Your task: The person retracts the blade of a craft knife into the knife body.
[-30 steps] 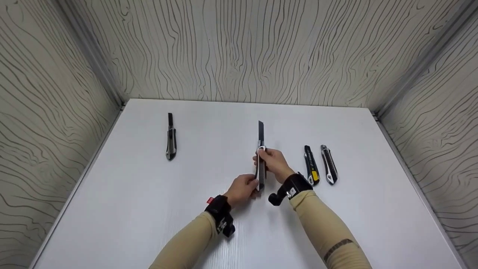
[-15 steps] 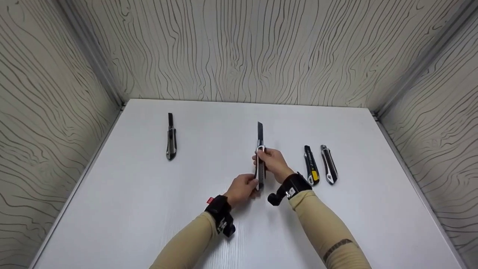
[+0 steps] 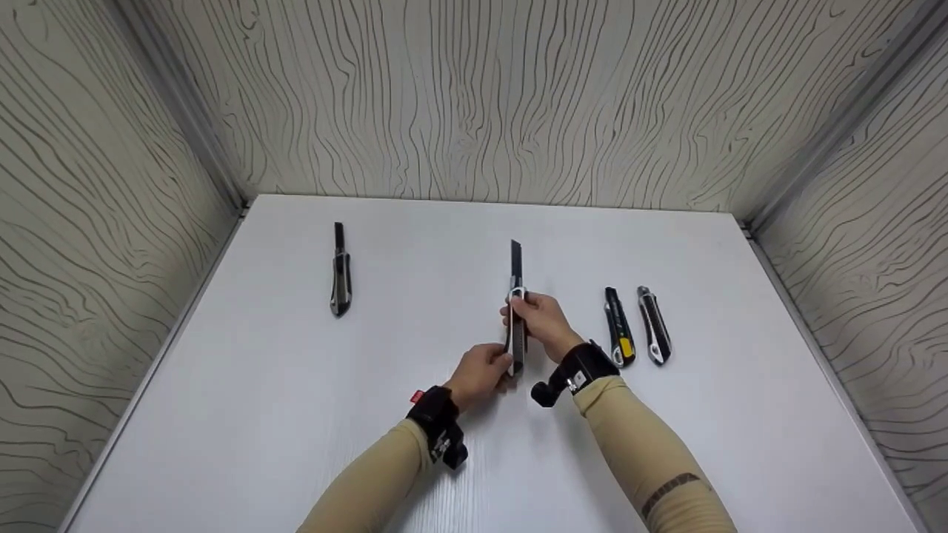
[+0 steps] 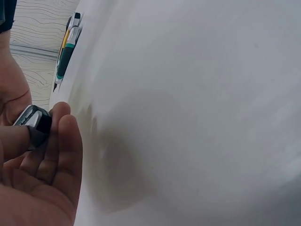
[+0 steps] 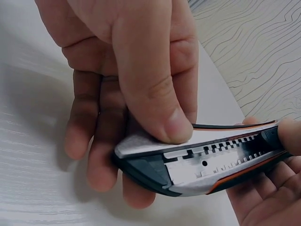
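A utility knife (image 3: pixel 517 340) with a long dark blade (image 3: pixel 516 259) extended points to the back of the table, held between both hands. My left hand (image 3: pixel 478 374) pinches its butt end, the thumb lying on the metal body in the right wrist view. Higher up, my right hand (image 3: pixel 546 326) grips the handle near the blade end. The right thumb (image 5: pixel 289 136) presses at the dark slider, beside the toothed track. In the left wrist view, the black end cap (image 4: pixel 44 123) shows between the left thumb and fingers; the blade is hidden there.
A second utility knife (image 3: pixel 341 285) lies at the left with its blade out. To the right lie a black utility knife (image 3: pixel 621 329) with a yellow patch and a silver-and-dark one (image 3: pixel 655 326). Wood-patterned walls (image 3: pixel 474 104) enclose the white table (image 3: pixel 222 414).
Both hands keep their hold on the utility knife, which has shifted very slightly left. Its blade stays extended, and the other knives lie as before.
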### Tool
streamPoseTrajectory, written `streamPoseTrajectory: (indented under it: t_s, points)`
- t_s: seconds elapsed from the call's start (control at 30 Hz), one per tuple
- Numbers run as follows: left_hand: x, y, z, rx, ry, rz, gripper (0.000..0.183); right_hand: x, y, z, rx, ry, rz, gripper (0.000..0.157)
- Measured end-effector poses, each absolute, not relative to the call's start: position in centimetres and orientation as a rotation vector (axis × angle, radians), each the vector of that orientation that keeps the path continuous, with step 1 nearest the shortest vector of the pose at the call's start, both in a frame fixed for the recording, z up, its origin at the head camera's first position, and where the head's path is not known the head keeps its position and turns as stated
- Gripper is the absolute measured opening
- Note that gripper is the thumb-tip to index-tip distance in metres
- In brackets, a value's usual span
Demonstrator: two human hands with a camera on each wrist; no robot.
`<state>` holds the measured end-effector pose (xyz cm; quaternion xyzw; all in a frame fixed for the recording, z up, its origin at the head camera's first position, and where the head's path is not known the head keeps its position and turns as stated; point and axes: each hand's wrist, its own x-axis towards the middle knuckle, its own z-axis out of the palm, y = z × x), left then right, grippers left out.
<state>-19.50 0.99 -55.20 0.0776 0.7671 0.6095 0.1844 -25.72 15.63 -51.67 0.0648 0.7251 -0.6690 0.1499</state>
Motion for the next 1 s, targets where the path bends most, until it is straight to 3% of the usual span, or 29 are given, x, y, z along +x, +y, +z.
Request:
streamPoseTrajectory:
  t_s: [1.0]
  points:
    - [-19.68,0.86,-54.66,0.196,2.179,1.721,0.021,-25.76,15.73,-51.24,0.118,2.047,-1.929,0.036]
